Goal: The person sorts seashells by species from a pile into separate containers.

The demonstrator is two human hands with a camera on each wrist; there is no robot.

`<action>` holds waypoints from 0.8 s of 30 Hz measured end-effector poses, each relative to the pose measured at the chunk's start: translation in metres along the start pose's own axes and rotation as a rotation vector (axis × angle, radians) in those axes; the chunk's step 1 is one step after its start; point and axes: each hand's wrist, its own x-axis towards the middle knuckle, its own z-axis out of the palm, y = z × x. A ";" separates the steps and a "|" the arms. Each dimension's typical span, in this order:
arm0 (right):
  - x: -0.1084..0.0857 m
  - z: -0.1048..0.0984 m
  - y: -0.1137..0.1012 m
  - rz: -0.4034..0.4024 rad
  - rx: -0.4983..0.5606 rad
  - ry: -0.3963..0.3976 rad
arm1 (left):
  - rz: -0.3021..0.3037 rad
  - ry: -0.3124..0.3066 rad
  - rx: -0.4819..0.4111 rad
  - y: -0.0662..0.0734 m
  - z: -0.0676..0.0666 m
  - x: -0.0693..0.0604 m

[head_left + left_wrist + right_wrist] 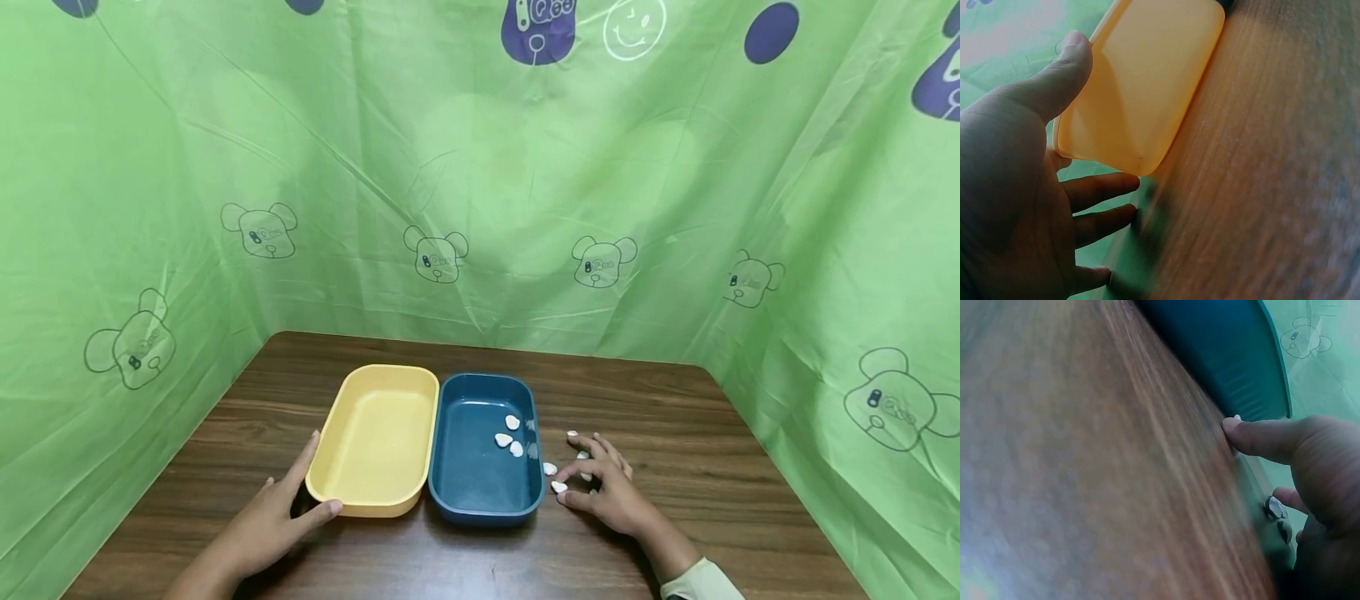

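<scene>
My left hand (264,523) rests at the near left corner of a yellow rectangular tub (375,497). Its thumb touches the near rim and the index finger lies along the left side; in the left wrist view the other fingers (1105,224) are spread apart. To the right of a blue tub (480,500), my right hand (611,497) is low over the table. Between its thumb and index fingertips is a small white pebble-like piece (558,487). In the right wrist view the thumb (1266,439) mostly hides that piece.
Three similar white pieces (512,422) lie inside the blue tub, which stands against the yellow one. Another white piece (550,469) is beside its right wall, and a few lie under and beyond my right fingers. Green curtains (495,167) surround the wooden table (675,433).
</scene>
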 end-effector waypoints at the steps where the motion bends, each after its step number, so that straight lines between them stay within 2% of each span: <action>1: 0.000 0.000 0.000 0.007 0.006 -0.002 | -0.002 0.001 0.004 0.000 0.000 0.000; 11: 0.003 0.001 0.006 0.000 0.026 0.061 | 0.002 0.003 0.007 -0.001 0.000 0.000; 20: 0.007 -0.003 0.001 0.112 0.093 0.086 | 0.008 0.004 -0.012 -0.002 0.000 -0.001; 24: 0.008 -0.004 -0.002 0.112 0.113 0.135 | 0.014 0.008 -0.014 -0.001 0.000 0.000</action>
